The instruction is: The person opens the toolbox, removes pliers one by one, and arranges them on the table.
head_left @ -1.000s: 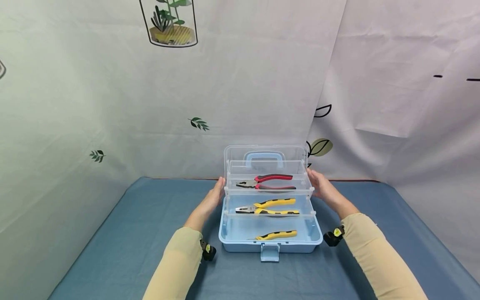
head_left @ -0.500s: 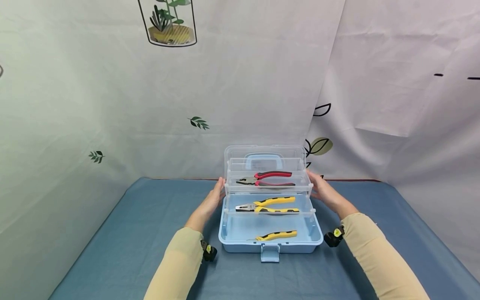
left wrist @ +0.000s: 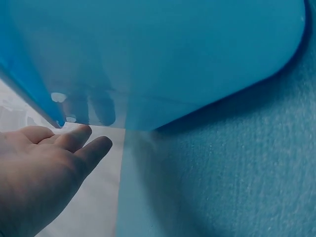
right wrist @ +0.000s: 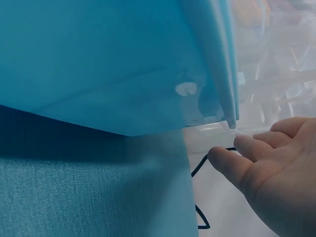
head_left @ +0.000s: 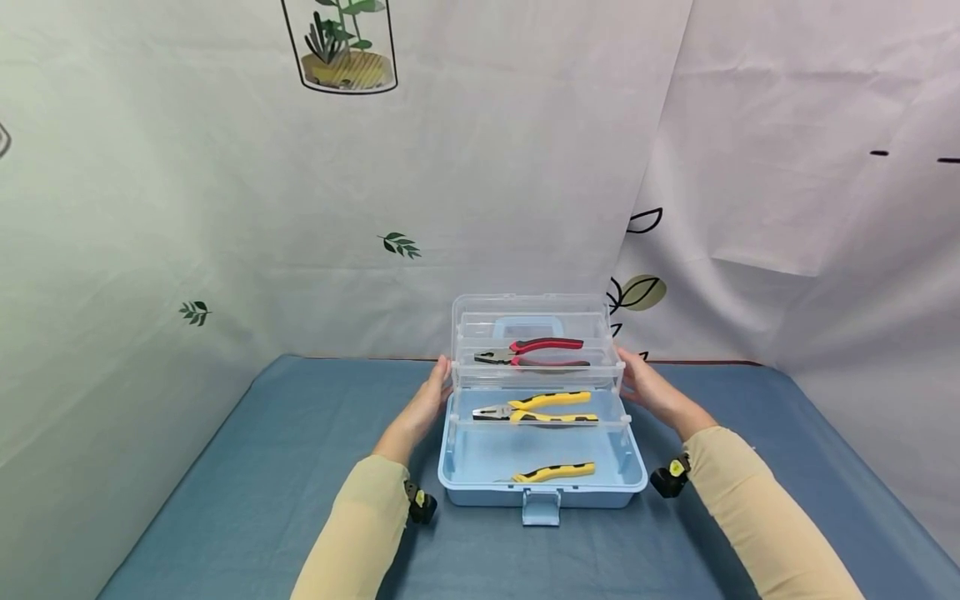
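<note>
A light blue toolbox stands with its clear lid raised and leaning back. Red-and-black pliers lie in the upper clear tray, and yellow-and-black pliers in the lower clear tray. Down in the base is another yellow-and-black handled tool, its metal end indistinct. My left hand is at the left rear of the box, fingers extended by the lid and trays. My right hand mirrors it at the right rear. Both wrist views show relaxed fingers near the box's back corner.
The box rests on a blue cloth-covered table. Behind it hangs a pale curtain with printed leaves, close to the lid. A blue latch hangs down at the box front.
The lid has tipped farther back, and the trays with the pliers have shifted backward with it. Both hands have stayed at the sides with little movement.
</note>
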{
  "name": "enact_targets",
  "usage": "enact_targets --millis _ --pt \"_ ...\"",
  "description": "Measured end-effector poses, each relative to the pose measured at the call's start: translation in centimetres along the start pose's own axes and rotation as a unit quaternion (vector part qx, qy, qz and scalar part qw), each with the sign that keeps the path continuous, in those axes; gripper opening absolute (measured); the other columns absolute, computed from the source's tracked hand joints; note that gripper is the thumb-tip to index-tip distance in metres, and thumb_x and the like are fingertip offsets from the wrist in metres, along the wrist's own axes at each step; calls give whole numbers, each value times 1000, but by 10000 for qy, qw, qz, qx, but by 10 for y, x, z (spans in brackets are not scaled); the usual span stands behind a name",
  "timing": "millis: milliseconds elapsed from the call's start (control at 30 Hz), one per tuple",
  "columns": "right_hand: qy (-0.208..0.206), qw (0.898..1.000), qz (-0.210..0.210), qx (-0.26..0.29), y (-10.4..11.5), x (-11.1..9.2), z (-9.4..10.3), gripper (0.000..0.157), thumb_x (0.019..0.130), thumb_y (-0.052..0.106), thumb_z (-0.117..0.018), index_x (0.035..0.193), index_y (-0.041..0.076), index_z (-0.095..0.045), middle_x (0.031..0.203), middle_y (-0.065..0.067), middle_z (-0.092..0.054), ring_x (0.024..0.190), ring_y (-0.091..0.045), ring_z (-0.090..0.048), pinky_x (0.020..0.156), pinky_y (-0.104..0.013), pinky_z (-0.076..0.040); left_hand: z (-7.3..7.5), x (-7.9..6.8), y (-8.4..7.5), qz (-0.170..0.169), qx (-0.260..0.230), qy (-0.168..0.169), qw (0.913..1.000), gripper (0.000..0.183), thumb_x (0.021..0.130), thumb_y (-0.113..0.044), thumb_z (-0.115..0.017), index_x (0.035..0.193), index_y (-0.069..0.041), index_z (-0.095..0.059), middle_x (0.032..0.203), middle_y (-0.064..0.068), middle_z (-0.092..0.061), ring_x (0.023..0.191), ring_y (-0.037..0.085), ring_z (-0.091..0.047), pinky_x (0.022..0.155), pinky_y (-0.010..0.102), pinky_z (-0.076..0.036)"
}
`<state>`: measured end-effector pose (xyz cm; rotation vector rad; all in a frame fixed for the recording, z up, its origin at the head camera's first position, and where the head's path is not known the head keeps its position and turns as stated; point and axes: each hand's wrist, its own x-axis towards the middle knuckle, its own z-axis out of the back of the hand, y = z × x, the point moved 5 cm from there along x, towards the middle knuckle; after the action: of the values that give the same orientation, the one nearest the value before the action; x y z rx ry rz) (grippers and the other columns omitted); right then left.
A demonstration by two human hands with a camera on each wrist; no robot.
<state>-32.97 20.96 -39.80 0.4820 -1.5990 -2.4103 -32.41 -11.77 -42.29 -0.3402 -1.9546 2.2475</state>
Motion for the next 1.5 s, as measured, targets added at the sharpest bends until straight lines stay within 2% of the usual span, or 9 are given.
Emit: enact_targets --millis 200,633,900,1300,1500 --pt "29 10000 -82 20 -2 -2 -2 73 96 62 -6 154 18 4 158 -19 5 143 -43 -1 113 -61 -13 -2 -2 2 3 -45 -51 10000 85 95 -65 -12 152 -3 -8 159 17 -5 142 40 -16 116 55 -11" --pt "-5 9998 -207 20 -5 -4 -4 74 96 62 -7 154 18 3 159 -17 5 145 -41 0 114 -59 -13 -4 -7 1 54 -52 -161 9998 80 97 -59 -12 151 -1 -7 158 18 -5 143 40 -15 117 52 -12" --pt "51 9993 -359 20 -8 -4 -5 84 91 70 -8 153 14 2 159 -15 5 145 -38 2 115 -57 -10 -4 -8 3 113 -82 -196 9997 79 98 -58 -14 151 0 -8 159 17 -5 143 40 -15 117 50 -12" --pt "157 9992 -376 39 -11 -4 -7 83 92 69 -8 153 13 4 159 -17 6 145 -39 1 116 -57 -10 -4 -8 6 332 256 -306 9987 78 97 -60 -15 152 -5 -13 159 13 -10 142 39 -18 117 52 -13" --pt "218 9988 -392 169 -10 -4 -9 82 93 68 -8 153 13 5 159 -17 6 145 -38 1 116 -56 -9 -4 -8 7 316 254 -252 9989 80 96 -61 -14 152 -3 -12 159 14 -8 142 40 -16 117 52 -12"
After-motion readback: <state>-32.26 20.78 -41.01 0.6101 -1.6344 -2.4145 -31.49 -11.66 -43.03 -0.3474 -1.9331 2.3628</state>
